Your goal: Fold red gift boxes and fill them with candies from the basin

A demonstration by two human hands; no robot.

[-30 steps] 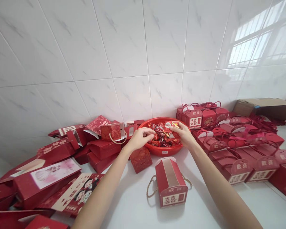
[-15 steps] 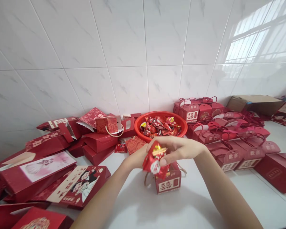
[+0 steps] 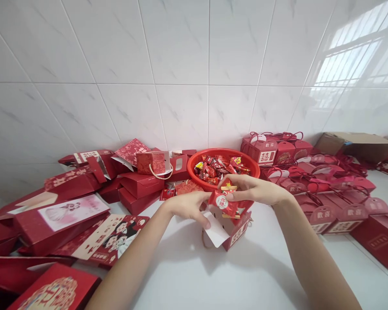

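Observation:
My right hand (image 3: 250, 190) is closed on several red wrapped candies (image 3: 224, 201), which it holds just above an open red gift box (image 3: 237, 232). The box stands on the white table with its front turned to the right. On its left side my left hand (image 3: 194, 209) grips the white flap (image 3: 216, 230), thumb on top. Behind the hands sits a red plastic basket (image 3: 191, 171) with many wrapped candies (image 3: 213, 167) in it.
Red boxes (image 3: 61, 215) are piled at the left. Rows of red handled boxes (image 3: 323, 209) stand at the right, with a brown carton (image 3: 355, 144) behind them. A tiled wall (image 3: 181, 112) rises at the back.
The gift box has turned and its white flap now shows, held by my left hand. My right hand has shifted with the candies to over the box. The view has moved slightly.

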